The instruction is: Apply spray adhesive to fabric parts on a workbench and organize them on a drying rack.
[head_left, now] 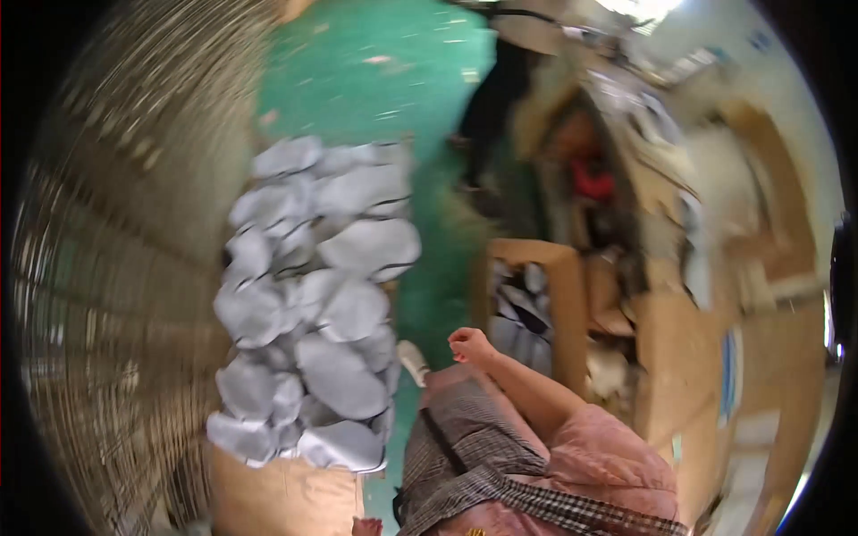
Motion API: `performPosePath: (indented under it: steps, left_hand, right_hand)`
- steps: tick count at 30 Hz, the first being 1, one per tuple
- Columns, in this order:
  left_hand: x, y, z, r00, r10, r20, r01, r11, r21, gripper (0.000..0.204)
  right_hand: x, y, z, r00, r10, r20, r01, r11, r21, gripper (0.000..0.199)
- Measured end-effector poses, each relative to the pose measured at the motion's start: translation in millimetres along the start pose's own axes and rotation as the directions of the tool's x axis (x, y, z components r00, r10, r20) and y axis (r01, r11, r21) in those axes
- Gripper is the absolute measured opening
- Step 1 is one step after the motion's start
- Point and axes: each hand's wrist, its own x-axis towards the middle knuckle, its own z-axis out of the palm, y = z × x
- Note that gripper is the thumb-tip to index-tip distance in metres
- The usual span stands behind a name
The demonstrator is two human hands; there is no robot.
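My right hand (pixel 469 346) is in front of my body, its fingers curled into a loose fist, and nothing shows in it. It is nearest to an open cardboard box (pixel 565 308) with white and dark pieces (pixel 521 308) inside. Only a bit of my left hand (pixel 366 527) shows at the lower edge, so its fingers cannot be made out. To the left lie many rounded, whitish-grey flat pieces (pixel 344 375) with dark edges, heaped in rows. What these pieces are, I cannot tell.
A brown cardboard surface (pixel 286 496) shows at the near end of the rows. The floor (pixel 357 76) is green. Farther ahead, a person in dark trousers (pixel 496 98) stands or walks. A cluttered workbench (pixel 684 375) runs along the right. Blurred, rack-like lines (pixel 116 295) fill the left side.
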Motion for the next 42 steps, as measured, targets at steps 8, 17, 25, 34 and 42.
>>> performPosePath:
  steps: [8, 17, 25, 34, 42]
  left_hand:
    - [13, 35, -48, 0.959, 0.173, 0.227, -0.202, 0.973, 0.110, 0.026]
    - [-48, 54, 53, 0.850, 0.417, 0.323, -0.507, 0.812, 0.287, 0.033]
    - [-155, -25, 146, 0.919, 0.238, 0.313, -0.393, 0.515, 0.762, 0.029]
    - [-174, 26, 239, 0.766, 0.272, 0.582, -0.598, -0.031, 0.801, 0.027]
    - [-257, -3, 570, 0.500, 0.239, 0.833, -0.866, 0.129, 0.483, 0.011]
  right_hand:
    - [-242, 87, -224, 0.688, 0.205, -0.696, 0.379, 0.716, 0.586, 0.018]
    - [-280, 106, -472, 0.568, 0.275, -0.776, 0.732, 0.262, 0.629, 0.005]
    - [-167, 113, -632, 0.681, 0.183, -0.709, 0.723, -0.012, 0.691, 0.016]
    - [-148, 140, -719, 0.635, 0.295, -0.714, 0.771, -0.175, 0.613, 0.010]
    - [-174, 169, -711, 0.525, 0.417, -0.742, 0.832, -0.066, 0.551, 0.011]
